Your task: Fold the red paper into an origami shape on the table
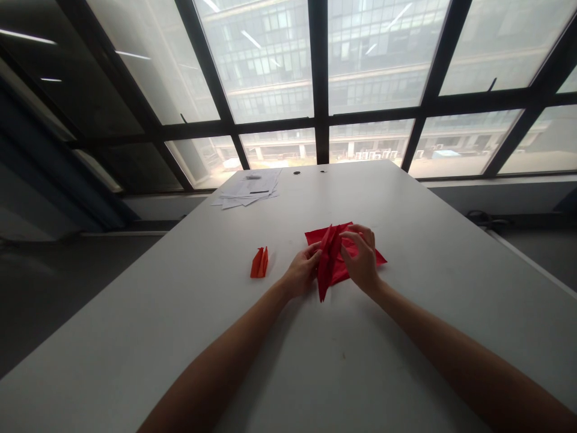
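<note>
Where both hands (333, 264) pinch red paper (331, 264) | folds hidden (blurred)

Red paper (331, 258) partly hidden behind both hands; print on far sheets (250, 189) unreadable.

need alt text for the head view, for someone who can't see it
Two bare hands, left hand and right hand, fold a red paper on a white table. A small orange folded piece lies to the left, loose papers at the far edge, windows behind.

Both forearms bare, seemingly no sleeves or jewellery.
</note>
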Tool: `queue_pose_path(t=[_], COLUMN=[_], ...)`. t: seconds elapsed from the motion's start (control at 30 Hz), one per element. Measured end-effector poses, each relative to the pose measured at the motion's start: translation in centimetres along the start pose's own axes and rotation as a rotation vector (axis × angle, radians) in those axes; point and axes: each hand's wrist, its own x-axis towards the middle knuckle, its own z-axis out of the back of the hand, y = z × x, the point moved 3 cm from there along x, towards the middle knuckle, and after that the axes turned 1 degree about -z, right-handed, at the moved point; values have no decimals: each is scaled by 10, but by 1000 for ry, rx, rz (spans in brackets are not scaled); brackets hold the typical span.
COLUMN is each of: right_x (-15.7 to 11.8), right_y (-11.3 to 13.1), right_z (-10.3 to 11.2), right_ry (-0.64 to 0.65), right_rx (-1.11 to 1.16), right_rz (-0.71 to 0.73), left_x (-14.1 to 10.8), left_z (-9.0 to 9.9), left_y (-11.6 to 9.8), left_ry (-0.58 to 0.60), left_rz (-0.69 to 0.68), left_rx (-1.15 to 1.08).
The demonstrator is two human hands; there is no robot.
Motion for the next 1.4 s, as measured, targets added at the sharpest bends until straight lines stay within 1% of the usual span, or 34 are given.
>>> queue_pose_path(t=[0.07, 0.1, 0.13, 0.17, 0.23, 0.27, 0.3, 0.37, 0.47, 0.53, 0.6, 0.7, 0.8, 0.9, 1.0, 1.17, 1.27, 1.4], right_x=[0, -1, -3, -5, -10, -12, -12, -11, -9, -8, -9, -10, -11, -10, -9, -8, -8, -7], right_y=[-3, -6, -8, -10, -10, -9, -7, -4, -4, -6, -9, -13, -16, -19, -21, -18, -17, -20], right_z=[-2, -5, -10, -15, -25, -28, -28, -27, -22, -20, -20, -22, -24, -24, -23, -23, -24, -24], right_ry=[-28, 6, 80, 181, 393, 463, 489, 473, 403, 362, 316, 256, 206, 167, 162, 184, 166, 167], right_rx=[112, 201, 298, 388, 511, 543, 563, 626, 739, 771, 773, 778, 787, 787, 783, 777, 764, 744], right_rz=[-98, -170, -244, -309, -376, -385, -392, -454, -620, -689, -712, -746, -775, -794, -794, -718, -675, -663], left_x=[1, 2, 3, 4, 6, 6, 5, 4, 3, 3, 4, 5, 5, 6, 8, 9, 9, 7], left_z=[2, 3, 5, 6, 6, 6, 6, 4, 1, 0, 1, 5, 8, 9, 12, 15, 13, 8], left_y=[-1, -1, 0, 0, 1, 1, 1, 1, 1, 2, 2, 0, -3, -3, -1, -1, -4, -9], left_ry=[-54, -89, -120, -140, -154, -156, -156, -145, -114, -110, -132, -188, -194, -191, -226, -261, -252, -214], left_rz=[-74, -113, -148, -174, -201, -209, -212, -214, -209, -202, -206, -254, -304, -309, -314, -329, -347, -364], left_rx=[23, 26, 26, 26, 32, 37, 41, 48, 49, 64, 101, 142, 144, 126, 103, 70, 42, 26])
